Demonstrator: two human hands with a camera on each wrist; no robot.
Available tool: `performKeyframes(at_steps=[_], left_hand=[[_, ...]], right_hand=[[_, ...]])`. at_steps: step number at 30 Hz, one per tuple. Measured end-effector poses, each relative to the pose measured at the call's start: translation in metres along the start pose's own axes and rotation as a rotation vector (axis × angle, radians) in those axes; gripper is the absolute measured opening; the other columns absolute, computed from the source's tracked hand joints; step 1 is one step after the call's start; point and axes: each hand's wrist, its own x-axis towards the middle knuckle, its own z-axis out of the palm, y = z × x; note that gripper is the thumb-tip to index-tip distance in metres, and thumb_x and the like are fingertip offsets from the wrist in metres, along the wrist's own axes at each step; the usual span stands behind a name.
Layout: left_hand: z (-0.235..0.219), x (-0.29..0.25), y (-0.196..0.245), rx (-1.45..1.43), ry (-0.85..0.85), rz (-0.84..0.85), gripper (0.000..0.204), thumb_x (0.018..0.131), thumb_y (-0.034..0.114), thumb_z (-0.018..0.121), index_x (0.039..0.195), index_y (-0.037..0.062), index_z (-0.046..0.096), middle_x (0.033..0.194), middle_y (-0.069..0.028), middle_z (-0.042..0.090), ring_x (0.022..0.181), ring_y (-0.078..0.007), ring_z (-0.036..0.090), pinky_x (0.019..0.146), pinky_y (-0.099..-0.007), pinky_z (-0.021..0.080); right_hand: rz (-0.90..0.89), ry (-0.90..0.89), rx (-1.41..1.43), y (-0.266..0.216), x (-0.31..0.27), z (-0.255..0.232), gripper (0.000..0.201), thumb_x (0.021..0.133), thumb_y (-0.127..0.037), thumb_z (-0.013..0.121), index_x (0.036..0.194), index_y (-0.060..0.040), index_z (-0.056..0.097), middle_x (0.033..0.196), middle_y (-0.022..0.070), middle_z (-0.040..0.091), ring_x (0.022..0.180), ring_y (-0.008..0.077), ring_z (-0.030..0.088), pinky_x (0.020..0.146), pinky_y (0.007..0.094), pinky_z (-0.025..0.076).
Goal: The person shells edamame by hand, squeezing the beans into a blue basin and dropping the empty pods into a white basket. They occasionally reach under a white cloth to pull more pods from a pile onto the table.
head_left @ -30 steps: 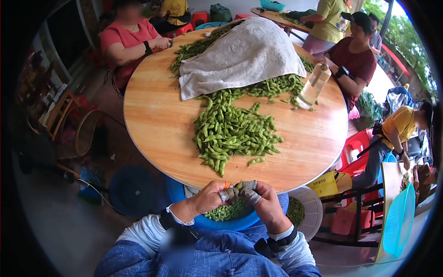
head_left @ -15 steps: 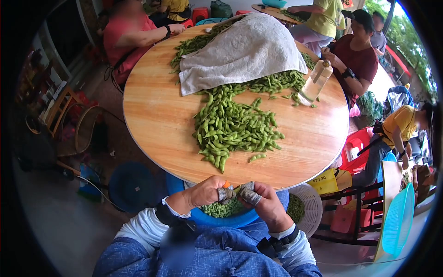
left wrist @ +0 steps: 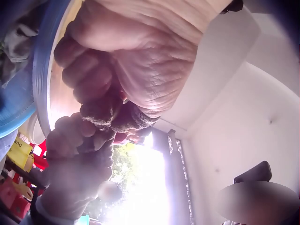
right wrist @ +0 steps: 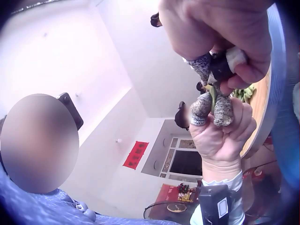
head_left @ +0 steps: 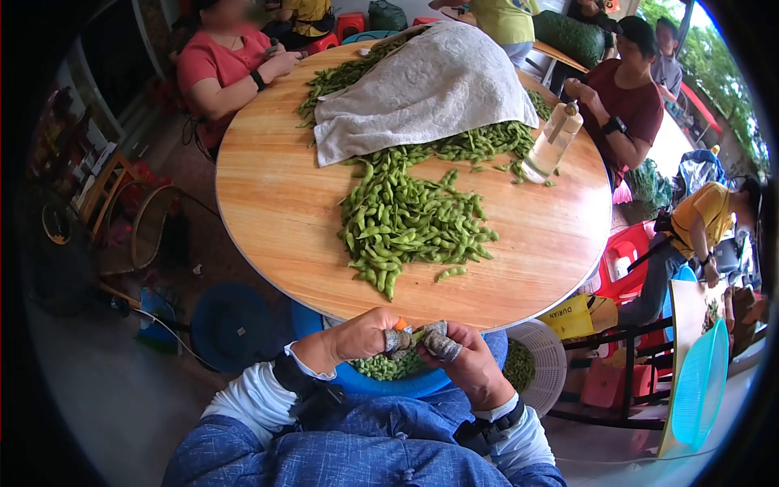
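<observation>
Over the near edge of the round table both hands meet at one green soybean pod [right wrist: 213, 97], its tip showing between the fingertips. My left hand [head_left: 365, 335] pinches it between a thumb and finger wrapped in grey knit covers. From the other side, my right hand [head_left: 472, 367] holds its covered thumb and finger at the pod's end. Just below the hands sits a blue basin [head_left: 388, 386] with shelled green beans [head_left: 391, 368] in it. Ahead on the wooden table [head_left: 284, 235] lies a loose pile of soybean pods [head_left: 406, 219].
A grey cloth [head_left: 422, 93] covers a larger heap of pods. At its right stands a clear bottle [head_left: 553, 142]. A white perforated basket [head_left: 552, 367] with beans is beside the basin. People sit at the table's far left and right.
My hands stay together at the table edge, a little higher in view, with the pod showing more between the fingertips. Behind, the person in yellow-green has shifted left.
</observation>
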Motion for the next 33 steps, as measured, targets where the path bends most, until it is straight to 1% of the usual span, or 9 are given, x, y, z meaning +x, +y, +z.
performKeyframes(at_steps=[7, 10, 13, 14, 18, 21, 22, 25, 33], left_hand=[[-0.003, -0.001, -0.012, -0.039, -0.002, -0.017, 0.018, 0.081, 0.018, 0.05, 0.074, 0.0033, 0.056, 0.063, 0.0055, 0.047, 0.056, -0.002, 0.039, 0.05, -0.0172, 0.03], [-0.006, -0.003, -0.017, -0.087, -0.011, -0.084, 0.031, 0.081, 0.032, 0.054, 0.069, 0.003, 0.055, 0.06, 0.0055, 0.047, 0.055, -0.0046, 0.042, 0.05, -0.0197, 0.033], [0.008, 0.002, -0.016, 0.32, 0.192, 0.03, 0.031, 0.081, 0.03, 0.054, 0.07, 0.0012, 0.054, 0.058, 0.0013, 0.048, 0.053, -0.0092, 0.045, 0.049, -0.0244, 0.036], [0.016, -0.001, -0.003, 0.782, 0.312, 0.101, 0.02, 0.075, 0.02, 0.058, 0.075, -0.0004, 0.055, 0.059, -0.0078, 0.052, 0.055, -0.0192, 0.052, 0.051, -0.0317, 0.041], [0.027, -0.005, -0.011, 1.389, 0.447, 0.211, 0.032, 0.059, 0.009, 0.057, 0.088, -0.0013, 0.054, 0.074, -0.0163, 0.056, 0.07, -0.0341, 0.055, 0.06, -0.0384, 0.044], [0.023, -0.004, -0.019, 1.189, 0.476, 0.431, 0.03, 0.061, 0.01, 0.058, 0.088, -0.0016, 0.053, 0.076, -0.0162, 0.056, 0.071, -0.0344, 0.055, 0.062, -0.0383, 0.045], [0.021, -0.005, -0.022, 1.099, 0.45, 0.38, 0.024, 0.065, 0.01, 0.058, 0.087, -0.0002, 0.054, 0.076, -0.0172, 0.056, 0.072, -0.0357, 0.055, 0.063, -0.0377, 0.044], [0.026, -0.003, -0.019, 0.831, 0.459, 0.511, 0.017, 0.069, 0.007, 0.054, 0.085, 0.0011, 0.054, 0.072, -0.0156, 0.056, 0.067, -0.0282, 0.056, 0.06, -0.0334, 0.044], [0.015, -0.01, -0.056, -0.171, 0.373, 0.126, 0.016, 0.084, 0.01, 0.042, 0.087, 0.0043, 0.056, 0.072, -0.0004, 0.056, 0.059, -0.0084, 0.048, 0.052, -0.0197, 0.037]], right_hand=[[-0.02, -0.011, -0.092, 0.01, 0.006, -0.003, 0.014, 0.082, -0.016, 0.054, 0.089, -0.0042, 0.057, 0.078, -0.0038, 0.055, 0.069, 0.0032, 0.047, 0.061, 0.0166, 0.036], [-0.032, -0.011, -0.007, 0.015, 0.007, -0.001, 0.012, 0.083, -0.014, 0.053, 0.089, -0.004, 0.057, 0.077, -0.0046, 0.055, 0.068, 0.0025, 0.046, 0.06, 0.0164, 0.036], [-0.055, 0.073, -0.028, 0.022, 0.013, -0.009, 0.012, 0.083, -0.012, 0.052, 0.09, -0.004, 0.057, 0.078, -0.0046, 0.055, 0.069, 0.0022, 0.046, 0.061, 0.0164, 0.037], [-0.094, 0.054, -0.067, 0.017, 0.011, -0.012, 0.011, 0.083, -0.011, 0.052, 0.089, -0.0034, 0.056, 0.078, -0.004, 0.055, 0.07, 0.0029, 0.047, 0.063, 0.0173, 0.038], [-0.184, 0.036, -0.14, 0.017, 0.011, -0.007, 0.013, 0.083, -0.014, 0.052, 0.089, -0.0029, 0.056, 0.079, -0.0023, 0.056, 0.071, 0.0054, 0.05, 0.064, 0.0198, 0.04], [-0.21, 0.0, -0.126, 0.017, 0.009, -0.004, 0.01, 0.084, -0.009, 0.05, 0.088, -0.0005, 0.054, 0.081, -0.0015, 0.055, 0.075, 0.0062, 0.049, 0.07, 0.0208, 0.04], [-0.238, -0.01, -0.162, 0.021, 0.01, -0.006, 0.011, 0.084, -0.009, 0.05, 0.089, -0.0003, 0.053, 0.082, -0.0014, 0.055, 0.076, 0.0065, 0.048, 0.072, 0.0213, 0.04], [-0.287, -0.021, -0.14, 0.031, 0.013, -0.006, 0.011, 0.084, -0.009, 0.05, 0.09, -0.0001, 0.053, 0.084, -0.0011, 0.055, 0.078, 0.0065, 0.048, 0.073, 0.0215, 0.039], [-0.368, -0.133, -0.201, 0.036, 0.017, -0.012, 0.019, 0.082, -0.01, 0.054, 0.099, -0.0002, 0.054, 0.092, 0.0011, 0.057, 0.086, 0.0088, 0.051, 0.078, 0.0237, 0.04]])
